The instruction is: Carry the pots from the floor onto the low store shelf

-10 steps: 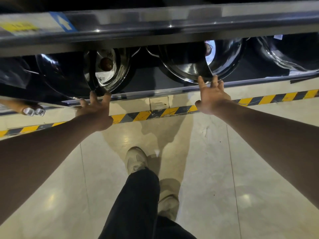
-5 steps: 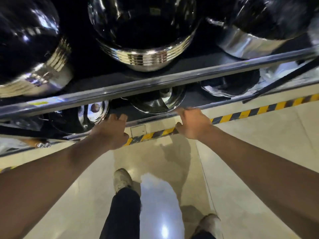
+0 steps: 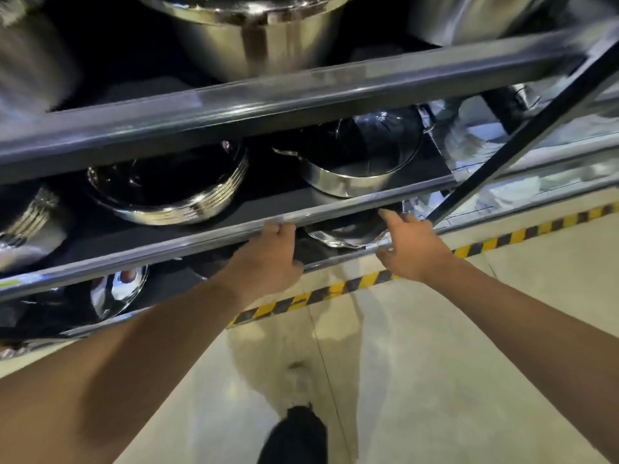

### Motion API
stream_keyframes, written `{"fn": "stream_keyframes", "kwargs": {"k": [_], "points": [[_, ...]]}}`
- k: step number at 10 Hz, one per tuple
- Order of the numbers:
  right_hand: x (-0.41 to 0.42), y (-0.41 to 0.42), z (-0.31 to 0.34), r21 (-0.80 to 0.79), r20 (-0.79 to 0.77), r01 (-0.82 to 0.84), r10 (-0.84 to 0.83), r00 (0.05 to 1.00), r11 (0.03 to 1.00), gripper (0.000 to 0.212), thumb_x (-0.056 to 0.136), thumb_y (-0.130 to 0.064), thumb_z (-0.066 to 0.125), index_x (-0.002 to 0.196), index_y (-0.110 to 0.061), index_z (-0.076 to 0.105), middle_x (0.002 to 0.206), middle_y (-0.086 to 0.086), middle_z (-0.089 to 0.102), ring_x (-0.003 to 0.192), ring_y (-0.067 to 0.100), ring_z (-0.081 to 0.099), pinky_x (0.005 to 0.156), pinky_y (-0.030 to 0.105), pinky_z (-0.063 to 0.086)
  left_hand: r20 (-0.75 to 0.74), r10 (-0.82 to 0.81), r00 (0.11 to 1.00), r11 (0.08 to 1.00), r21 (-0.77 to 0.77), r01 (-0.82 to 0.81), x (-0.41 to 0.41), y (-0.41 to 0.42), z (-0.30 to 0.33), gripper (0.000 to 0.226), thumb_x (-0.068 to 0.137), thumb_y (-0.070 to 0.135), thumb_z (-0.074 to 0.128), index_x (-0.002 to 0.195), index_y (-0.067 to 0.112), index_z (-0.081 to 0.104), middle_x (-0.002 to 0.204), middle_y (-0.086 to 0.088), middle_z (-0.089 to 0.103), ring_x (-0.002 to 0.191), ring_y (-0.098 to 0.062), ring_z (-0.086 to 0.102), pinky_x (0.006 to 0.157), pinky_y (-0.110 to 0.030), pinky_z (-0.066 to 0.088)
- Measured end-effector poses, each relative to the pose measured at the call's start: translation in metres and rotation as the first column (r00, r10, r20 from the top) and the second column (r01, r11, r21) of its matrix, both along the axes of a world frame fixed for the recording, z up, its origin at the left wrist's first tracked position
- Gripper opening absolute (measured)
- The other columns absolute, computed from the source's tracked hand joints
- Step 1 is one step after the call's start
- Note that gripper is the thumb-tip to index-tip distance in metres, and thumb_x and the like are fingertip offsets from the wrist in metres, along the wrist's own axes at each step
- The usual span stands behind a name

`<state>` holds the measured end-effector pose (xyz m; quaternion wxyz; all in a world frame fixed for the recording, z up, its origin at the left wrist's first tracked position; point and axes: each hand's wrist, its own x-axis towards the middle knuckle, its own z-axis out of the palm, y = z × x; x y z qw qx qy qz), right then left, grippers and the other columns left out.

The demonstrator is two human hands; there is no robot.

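Observation:
The low store shelf (image 3: 341, 259) runs just above the floor, under a grey rail. On it a shiny steel pot (image 3: 348, 235) lies between my hands, mostly hidden by the rail above. Further left on the same shelf a second steel pot (image 3: 117, 293) shows a mirror-like lid. My left hand (image 3: 268, 259) hovers in front of the shelf edge with its fingers curled and nothing in them. My right hand (image 3: 413, 249) is at the right of the first pot, fingers spread, holding nothing.
The shelf above carries two large steel pots (image 3: 167, 192) (image 3: 361, 162), and another pot (image 3: 254, 38) stands higher up. A black diagonal brace (image 3: 522, 128) crosses at the right. Yellow-black tape (image 3: 318, 293) marks the beige tiled floor. My dark trouser leg (image 3: 294, 433) is below.
The view has lifted and swung, so higher shelves now show. Both hands have come back from the pots on the low shelf, and the right hand's fingers have spread.

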<state>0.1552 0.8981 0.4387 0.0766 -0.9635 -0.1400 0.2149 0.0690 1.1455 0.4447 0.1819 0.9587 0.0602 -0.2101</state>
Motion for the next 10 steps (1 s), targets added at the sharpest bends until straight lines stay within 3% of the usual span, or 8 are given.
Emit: {"fn": "stream_keyframes", "kwargs": {"k": [1,2,3,4,6,8,9,10], "points": [[0.059,-0.011,-0.012,-0.049,0.015,0.066,-0.065,0.998,0.997,0.089,0.090,-0.040,0.057,0.158,-0.023,0.001,0.153,0.024,0.028,0.135,0.049,0.029,0.110,0.051,0.030,0.068,-0.020,0.997,1.000,0.018,0.018,0.066,-0.025,-0.016,0.077,0.088,0.035,0.059,0.152,0.025,0.018,0.160,-0.011,0.017,0.136,-0.040,0.037,0.104,-0.054,0.042],[0.105,-0.007,-0.027,-0.064,0.012,0.070,-0.069,0.998,0.995,0.101,0.089,-0.041,0.060,0.156,-0.029,-0.015,0.165,0.018,-0.002,0.142,0.052,0.017,0.112,0.055,0.027,0.144,-0.072,0.987,0.991,0.118,0.055,0.122,-0.030,-0.039,0.089,0.085,0.036,0.062,0.154,0.030,0.007,0.161,-0.010,0.013,0.138,-0.041,0.031,0.104,-0.054,0.040],[0.124,-0.001,-0.044,-0.028,-0.072,0.103,-0.105,0.992,0.994,0.103,0.087,-0.034,0.061,0.154,-0.034,-0.017,0.164,0.011,-0.021,0.146,0.045,0.005,0.111,0.054,0.030,0.105,-0.117,0.988,0.966,0.245,0.088,0.149,-0.026,-0.065,0.098,0.083,0.041,0.067,0.152,0.035,-0.002,0.163,-0.014,0.013,0.137,-0.047,0.034,0.104,-0.058,0.039],[0.123,-0.004,-0.055,-0.011,-0.043,0.091,-0.092,0.995,0.996,0.105,0.084,-0.029,0.062,0.154,-0.035,-0.015,0.162,0.011,-0.026,0.147,0.043,0.003,0.107,0.051,0.034,0.115,-0.154,0.981,0.955,0.272,0.118,0.149,-0.026,-0.083,0.106,0.080,0.040,0.069,0.150,0.036,-0.011,0.164,-0.014,0.006,0.138,-0.051,0.031,0.102,-0.060,0.041],[0.134,-0.013,-0.052,-0.071,-0.031,0.035,-0.038,0.999,0.997,0.109,0.083,-0.030,0.065,0.153,-0.033,-0.018,0.162,0.013,-0.025,0.146,0.045,0.005,0.106,0.051,0.036,0.146,-0.154,0.977,0.963,0.244,0.115,0.148,-0.031,-0.080,0.107,0.082,0.038,0.069,0.152,0.038,-0.012,0.165,-0.010,-0.005,0.136,-0.048,0.035,0.100,-0.057,0.043],[0.133,-0.015,-0.034,-0.092,-0.125,0.048,-0.060,0.990,0.995,0.101,0.086,-0.028,0.059,0.154,-0.035,-0.016,0.163,0.004,-0.025,0.147,0.043,0.003,0.103,0.054,0.036,0.050,-0.181,0.982,0.957,0.240,0.164,0.139,-0.026,-0.051,0.103,0.088,0.032,0.065,0.155,0.037,-0.012,0.166,-0.007,-0.015,0.140,-0.045,0.029,0.101,-0.052,0.043],[0.111,-0.018,-0.022,-0.105,-0.111,0.074,-0.086,0.990,0.992,0.090,0.088,-0.030,0.054,0.157,-0.031,-0.004,0.166,0.005,-0.011,0.148,0.043,0.005,0.108,0.056,0.033,0.030,-0.123,0.992,0.971,0.208,0.114,0.116,-0.028,-0.026,0.089,0.090,0.031,0.063,0.156,0.029,0.004,0.164,-0.015,0.004,0.137,-0.042,0.033,0.100,-0.052,0.045],[0.080,-0.025,-0.010,-0.061,-0.016,-0.035,0.034,0.999,0.997,0.067,0.088,-0.030,0.048,0.150,-0.019,0.026,0.157,0.014,0.025,0.140,0.047,0.023,0.109,0.056,0.034,0.080,-0.126,0.989,0.969,0.224,0.106,0.085,-0.029,-0.002,0.071,0.089,0.032,0.061,0.148,0.021,0.024,0.151,-0.017,0.027,0.124,-0.040,0.045,0.093,-0.051,0.047]]}}
